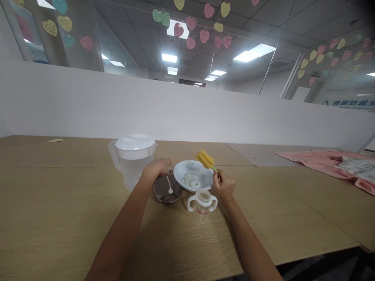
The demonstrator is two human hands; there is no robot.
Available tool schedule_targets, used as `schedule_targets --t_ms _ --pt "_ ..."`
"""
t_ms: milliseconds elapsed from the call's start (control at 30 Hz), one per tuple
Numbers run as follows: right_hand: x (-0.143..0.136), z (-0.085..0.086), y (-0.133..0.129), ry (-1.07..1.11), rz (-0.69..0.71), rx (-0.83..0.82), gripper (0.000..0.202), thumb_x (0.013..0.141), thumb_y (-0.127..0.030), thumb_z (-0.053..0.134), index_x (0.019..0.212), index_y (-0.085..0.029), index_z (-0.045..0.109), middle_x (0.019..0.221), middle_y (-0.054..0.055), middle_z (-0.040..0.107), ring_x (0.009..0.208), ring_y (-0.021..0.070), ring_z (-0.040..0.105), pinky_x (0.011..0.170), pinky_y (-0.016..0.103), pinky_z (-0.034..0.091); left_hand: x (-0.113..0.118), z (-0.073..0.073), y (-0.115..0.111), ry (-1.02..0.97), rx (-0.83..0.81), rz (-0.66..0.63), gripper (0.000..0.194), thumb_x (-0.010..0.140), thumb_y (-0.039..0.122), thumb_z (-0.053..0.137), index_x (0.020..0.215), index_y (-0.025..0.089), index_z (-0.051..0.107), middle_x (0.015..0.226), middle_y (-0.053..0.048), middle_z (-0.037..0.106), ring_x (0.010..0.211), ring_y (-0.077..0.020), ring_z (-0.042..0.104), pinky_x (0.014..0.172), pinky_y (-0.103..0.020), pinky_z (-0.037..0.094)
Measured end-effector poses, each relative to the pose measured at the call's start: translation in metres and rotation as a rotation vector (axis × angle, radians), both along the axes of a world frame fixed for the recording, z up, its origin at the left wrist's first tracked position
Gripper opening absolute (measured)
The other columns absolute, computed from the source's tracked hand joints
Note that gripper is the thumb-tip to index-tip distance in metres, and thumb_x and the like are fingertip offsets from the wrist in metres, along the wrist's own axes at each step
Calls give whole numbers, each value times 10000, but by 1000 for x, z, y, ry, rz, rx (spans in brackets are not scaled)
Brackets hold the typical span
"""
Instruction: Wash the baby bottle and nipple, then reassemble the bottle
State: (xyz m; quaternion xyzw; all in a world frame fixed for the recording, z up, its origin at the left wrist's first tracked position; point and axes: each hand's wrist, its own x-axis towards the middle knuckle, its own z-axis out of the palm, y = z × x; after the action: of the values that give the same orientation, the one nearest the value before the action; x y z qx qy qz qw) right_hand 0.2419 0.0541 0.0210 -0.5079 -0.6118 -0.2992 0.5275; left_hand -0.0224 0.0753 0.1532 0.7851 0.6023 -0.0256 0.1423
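Note:
My left hand (pixel 160 168) is closed on the upper end of a thin white straw (pixel 169 182) with a round weight at its lower end. The straw hangs over an oval metal tray (pixel 159 189). My right hand (pixel 225 185) grips the green handle of a yellow sponge brush (pixel 205 159), its head raised over the right side of a white bowl (pixel 179 171). Inside the bowl lie small clear and white parts, too small to name, and a thin rod leans there. Nearer me stands a clear baby bottle (pixel 201 212) with two white handles and no lid.
A clear plastic pitcher (pixel 136 166) with a white lid stands left of the tray. A pink cloth (pixel 310 162) lies at the far right. One flat pale piece (pixel 55 140) rests at the back left. A white partition (pixel 187 113) rises behind the wooden table (pixel 73 218).

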Motion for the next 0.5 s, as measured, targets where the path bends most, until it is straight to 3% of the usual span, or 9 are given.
schedule_targets --t_ms 100,200,333,500 --pt "0 0 0 -7 -5 -6 250 881 -276 437 737 -160 606 507 -18 504 487 102 445 516 223 297 -1 -7 5 62 69 24 547 648 61 586 1187 113 511 1093 -201 644 890 -273 650 658 -288 494" --pt "0 -1 1 -6 -11 -10 251 877 -284 441 735 -163 609 504 -22 499 475 97 430 509 224 286 3 -16 4 93 121 32 501 657 21 569 1147 119 539 1134 -211 623 977 -277 625 734 -292 484" --pt "1 -3 1 -21 -3 -14 252 879 -289 438 748 -161 611 507 -22 504 474 96 438 506 224 283 9 -27 3 98 137 13 485 654 15 589 1118 154 567 1150 -179 625 990 -266 624 758 -282 479" --pt "1 -2 1 -34 -2 -22 263 883 -285 432 732 -159 607 502 -20 503 470 97 433 502 228 277 6 -35 6 70 133 -6 618 614 23 650 1206 161 537 1144 -185 631 963 -299 640 759 -312 489"
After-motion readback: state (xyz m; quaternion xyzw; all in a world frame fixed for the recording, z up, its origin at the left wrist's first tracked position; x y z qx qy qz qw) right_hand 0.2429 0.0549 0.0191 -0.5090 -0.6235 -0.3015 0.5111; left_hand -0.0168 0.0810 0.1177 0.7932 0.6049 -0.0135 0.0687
